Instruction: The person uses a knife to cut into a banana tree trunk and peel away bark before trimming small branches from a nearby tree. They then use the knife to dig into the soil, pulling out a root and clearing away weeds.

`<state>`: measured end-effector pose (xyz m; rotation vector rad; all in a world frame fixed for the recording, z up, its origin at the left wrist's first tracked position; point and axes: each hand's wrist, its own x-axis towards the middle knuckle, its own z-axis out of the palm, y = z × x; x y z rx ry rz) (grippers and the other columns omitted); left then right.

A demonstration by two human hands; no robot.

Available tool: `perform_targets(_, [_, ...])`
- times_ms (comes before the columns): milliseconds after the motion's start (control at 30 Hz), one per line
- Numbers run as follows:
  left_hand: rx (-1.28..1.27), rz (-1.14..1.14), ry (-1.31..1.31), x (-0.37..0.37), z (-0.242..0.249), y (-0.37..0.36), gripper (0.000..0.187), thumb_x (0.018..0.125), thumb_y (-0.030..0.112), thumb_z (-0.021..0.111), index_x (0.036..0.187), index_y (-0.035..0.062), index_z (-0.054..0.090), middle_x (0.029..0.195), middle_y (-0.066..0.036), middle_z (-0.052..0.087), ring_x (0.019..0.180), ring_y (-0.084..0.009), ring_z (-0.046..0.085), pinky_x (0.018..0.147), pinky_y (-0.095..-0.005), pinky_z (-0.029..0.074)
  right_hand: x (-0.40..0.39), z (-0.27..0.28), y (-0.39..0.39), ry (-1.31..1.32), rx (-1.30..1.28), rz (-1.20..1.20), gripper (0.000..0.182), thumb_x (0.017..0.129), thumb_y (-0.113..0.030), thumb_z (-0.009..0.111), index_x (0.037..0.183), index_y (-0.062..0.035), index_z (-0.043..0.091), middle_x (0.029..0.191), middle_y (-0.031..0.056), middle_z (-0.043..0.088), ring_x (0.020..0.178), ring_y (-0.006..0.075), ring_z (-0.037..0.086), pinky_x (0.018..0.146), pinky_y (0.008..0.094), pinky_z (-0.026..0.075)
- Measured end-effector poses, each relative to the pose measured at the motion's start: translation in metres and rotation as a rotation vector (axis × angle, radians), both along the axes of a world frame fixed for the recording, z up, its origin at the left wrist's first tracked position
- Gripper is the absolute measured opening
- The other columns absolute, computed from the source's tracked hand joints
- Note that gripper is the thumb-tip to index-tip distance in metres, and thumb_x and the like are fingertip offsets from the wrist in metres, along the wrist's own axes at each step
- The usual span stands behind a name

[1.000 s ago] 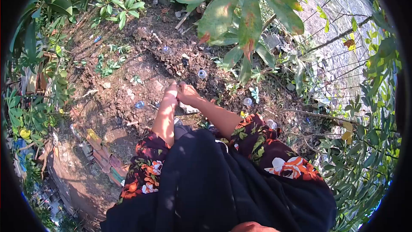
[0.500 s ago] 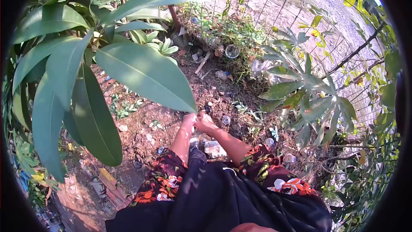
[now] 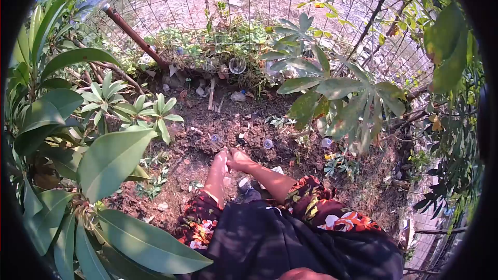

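Note:
My left hand [image 3: 221, 156] and my right hand [image 3: 237, 159] are close together, low over the brown soil [image 3: 192, 140]. Both look closed, with the fingers curled inward. What they grip, if anything, is too small and hidden to make out. A clear plastic cup [image 3: 267, 144] lies on the soil to the right of my right hand. Just beyond my left hand, another small clear plastic piece [image 3: 215, 138] sits in the dirt. Between my forearms, close to my dark clothing, pale plastic litter [image 3: 244, 183] is partly covered.
A wire fence [image 3: 228, 0] runs across the far side, with a leaning rusty post [image 3: 132, 33]. Broad-leaved branches [image 3: 114, 163] crowd the left, and lobed leaves [image 3: 347, 91] hang on the right. A narrow stick [image 3: 211, 93] and a clear cup [image 3: 237, 65] lie near the fence.
The view has swung, showing more fence and moving the large leaves toward the lower left. My hands remain together and appear slightly lower in the view. No taking or letting go is visible.

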<state>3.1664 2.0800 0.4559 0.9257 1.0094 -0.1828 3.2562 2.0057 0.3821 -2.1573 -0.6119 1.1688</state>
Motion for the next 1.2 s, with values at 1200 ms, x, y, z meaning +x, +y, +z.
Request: perform_targets(1200, [0.274,0.081,-0.101,0.111,-0.116,-0.166,0.031,0.083,0.031,0.05,0.077,0.0022,0.059,0.066,-0.01,0.058,0.054,-0.019,0.053,0.049,-0.0356,0.041,0.046,-0.014,-0.184,-0.317,0.113,-0.071,0.037,0.078,-0.02,0.053,0.111,-0.0069,0.044,0.076,0.011,0.057,0.057,0.0183,0.053,0.05,0.0337,0.043])
